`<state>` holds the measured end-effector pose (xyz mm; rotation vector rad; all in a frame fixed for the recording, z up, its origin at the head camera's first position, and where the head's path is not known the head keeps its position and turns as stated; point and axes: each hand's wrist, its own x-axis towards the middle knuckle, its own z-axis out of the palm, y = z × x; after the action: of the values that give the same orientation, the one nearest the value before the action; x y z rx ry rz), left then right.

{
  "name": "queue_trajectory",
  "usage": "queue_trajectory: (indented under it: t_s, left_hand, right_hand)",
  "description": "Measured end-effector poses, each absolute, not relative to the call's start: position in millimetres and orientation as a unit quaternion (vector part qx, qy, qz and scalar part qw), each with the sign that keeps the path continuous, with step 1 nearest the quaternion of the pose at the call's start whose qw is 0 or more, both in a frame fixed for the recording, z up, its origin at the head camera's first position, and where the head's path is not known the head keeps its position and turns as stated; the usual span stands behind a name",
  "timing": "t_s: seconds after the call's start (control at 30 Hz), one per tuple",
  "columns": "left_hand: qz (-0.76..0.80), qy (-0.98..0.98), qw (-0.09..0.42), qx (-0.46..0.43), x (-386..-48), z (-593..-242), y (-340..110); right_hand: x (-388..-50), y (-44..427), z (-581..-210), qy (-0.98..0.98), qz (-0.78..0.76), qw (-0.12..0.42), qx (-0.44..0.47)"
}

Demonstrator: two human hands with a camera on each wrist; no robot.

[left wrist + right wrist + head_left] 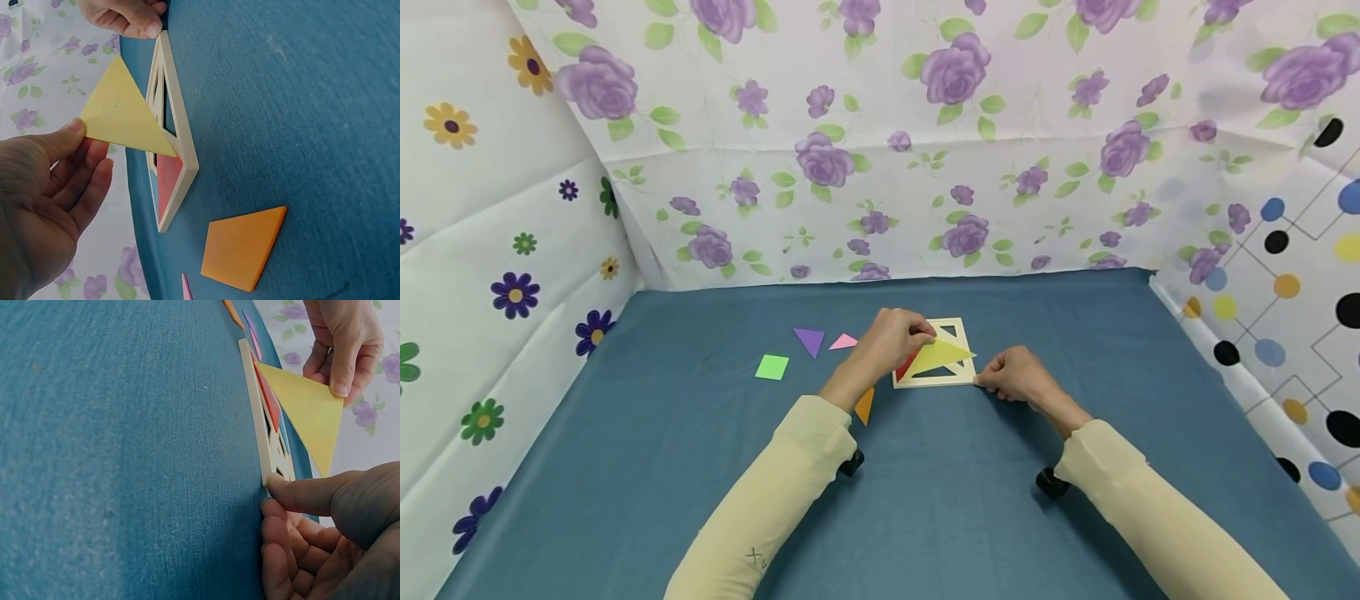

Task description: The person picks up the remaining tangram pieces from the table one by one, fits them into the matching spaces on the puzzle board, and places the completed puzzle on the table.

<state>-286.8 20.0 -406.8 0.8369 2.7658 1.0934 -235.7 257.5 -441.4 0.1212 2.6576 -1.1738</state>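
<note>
Between thumb and fingers, my left hand (889,337) pinches a yellow triangle tangram piece (943,356), tilted above a pale wooden puzzle board (936,383). A red piece (167,181) lies in the board at its left side; dark openings show between the board's dividing strips. The near right corner of the board is pinched by my right hand (1018,375), its thumb on the rim in the right wrist view. My left hand hides the board's far left part from the head view.
Left of the board lie a purple triangle (810,341), a small pink piece (843,342) and a green piece (772,367). An orange four-sided piece (242,249) lies near my left wrist. Blue cloth (955,500) covers the table, with flowered sheets (880,100) behind.
</note>
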Motion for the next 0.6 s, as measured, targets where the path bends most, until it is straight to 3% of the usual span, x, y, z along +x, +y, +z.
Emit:
queue_trajectory:
  t_s: [0.6]
  left_hand:
    - [0.310,0.913,0.031,0.262,-287.6,-411.9,31.1]
  right_hand:
    - [-236.5,257.0,-441.1,0.912,-0.389,0.123,0.051]
